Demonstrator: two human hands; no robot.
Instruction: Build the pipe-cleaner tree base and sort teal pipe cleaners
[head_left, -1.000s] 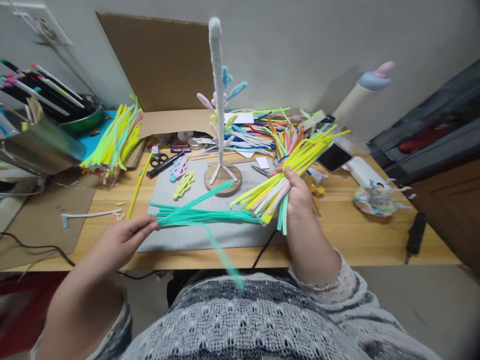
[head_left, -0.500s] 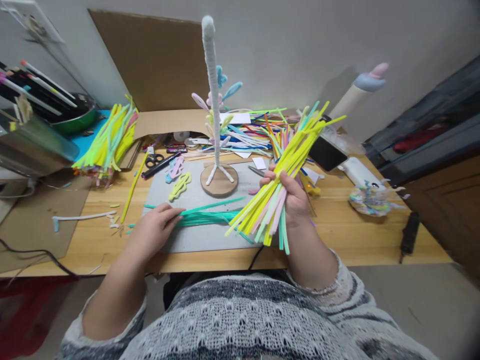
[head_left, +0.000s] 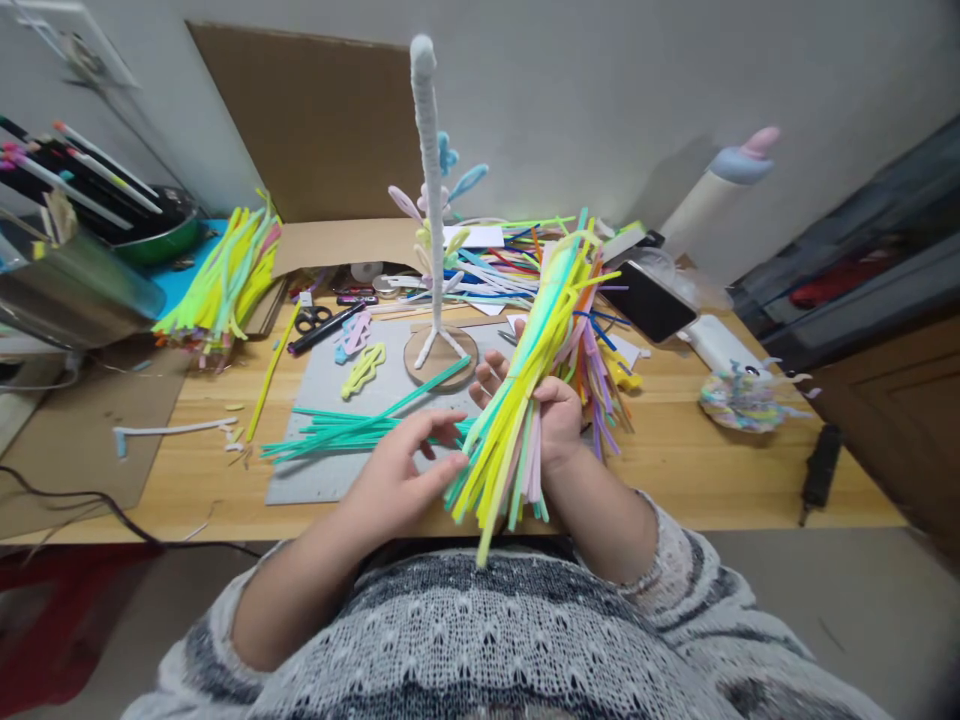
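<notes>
My right hand (head_left: 551, 415) holds a thick bundle of yellow, mint and pink pipe cleaners (head_left: 525, 385), slanting over the right part of the grey mat (head_left: 300, 488). My left hand (head_left: 412, 465) is at the bundle's lower left side, fingers apart and bent, fingertips close to the strips; whether they touch is unclear. Teal pipe cleaners (head_left: 337, 432) lie loosely across the mat, partly behind my left hand. Behind them a white wrapped stem (head_left: 429, 180) stands upright on a round cardboard base (head_left: 441, 370), with pastel petal shapes beside it.
Another yellow-green bundle (head_left: 225, 270) leans at the left, near pen holders (head_left: 82, 290). Scissors (head_left: 311, 318) and a black pen lie behind the mat. Mixed pipe cleaners (head_left: 495, 275), a phone (head_left: 652, 300), a white bottle (head_left: 712, 190) and a glue gun (head_left: 819, 470) are farther right.
My left hand has left the teal strips and moved right to the bundle. The bundle in my right hand has shifted left and down, and the teal strips lie farther left.
</notes>
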